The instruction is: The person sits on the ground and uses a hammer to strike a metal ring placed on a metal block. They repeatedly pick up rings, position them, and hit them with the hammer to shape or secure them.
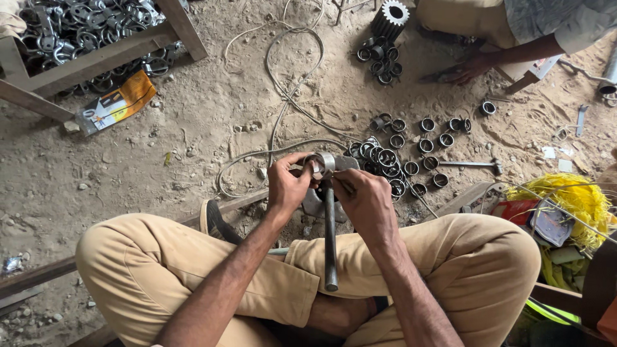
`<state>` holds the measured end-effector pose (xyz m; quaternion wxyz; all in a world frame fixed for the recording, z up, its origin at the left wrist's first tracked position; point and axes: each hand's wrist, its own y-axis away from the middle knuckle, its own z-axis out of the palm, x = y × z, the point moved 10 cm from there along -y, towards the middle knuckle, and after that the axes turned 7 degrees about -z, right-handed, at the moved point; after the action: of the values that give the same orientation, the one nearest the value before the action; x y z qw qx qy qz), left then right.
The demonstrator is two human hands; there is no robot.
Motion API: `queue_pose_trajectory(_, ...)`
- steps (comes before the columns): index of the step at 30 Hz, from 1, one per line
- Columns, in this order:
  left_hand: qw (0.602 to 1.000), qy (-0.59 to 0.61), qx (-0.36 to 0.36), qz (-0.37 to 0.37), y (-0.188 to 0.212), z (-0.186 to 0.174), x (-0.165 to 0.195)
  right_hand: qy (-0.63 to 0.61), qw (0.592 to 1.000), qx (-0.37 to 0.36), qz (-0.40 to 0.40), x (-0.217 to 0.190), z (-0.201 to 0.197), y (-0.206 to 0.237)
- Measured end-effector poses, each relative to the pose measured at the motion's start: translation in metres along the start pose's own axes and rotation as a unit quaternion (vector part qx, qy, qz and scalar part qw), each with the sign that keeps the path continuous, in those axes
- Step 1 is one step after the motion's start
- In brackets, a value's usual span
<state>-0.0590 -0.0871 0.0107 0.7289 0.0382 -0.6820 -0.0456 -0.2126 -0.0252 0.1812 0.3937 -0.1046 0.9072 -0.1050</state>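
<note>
Hands [328,186] on ring [319,164], ring pile [389,164] beside, cable [283,83] beyond

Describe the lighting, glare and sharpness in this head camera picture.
Head view: soft, even daylight, with only faint shadows on the dirt floor; a bright glint on the metal ring between left hand and right hand; focus sharp, edges slightly stretched.

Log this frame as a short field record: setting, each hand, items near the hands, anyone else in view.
setting: person sitting cross-legged on a sandy floor
left hand: grips a short metal ring set on top of a metal rod
right hand: at the rod just under the ring
nearby: pile of metal rings, hammer, white cable
other person: hand resting on the ground
</note>
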Motion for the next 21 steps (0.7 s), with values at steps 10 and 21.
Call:
queue_pose_trajectory(10,0.999,-0.03,-0.011,0.017,0.003,0.002,0.006,0.0,1.0,0.001,-0.005,-0.001,0.0,-0.002)
queue_pose_trajectory(21,0.994,-0.103,0.002,-0.031,0.005,0.002,0.018,0.002,1.0,0.011,-0.006,0.003,-0.001,-0.001)
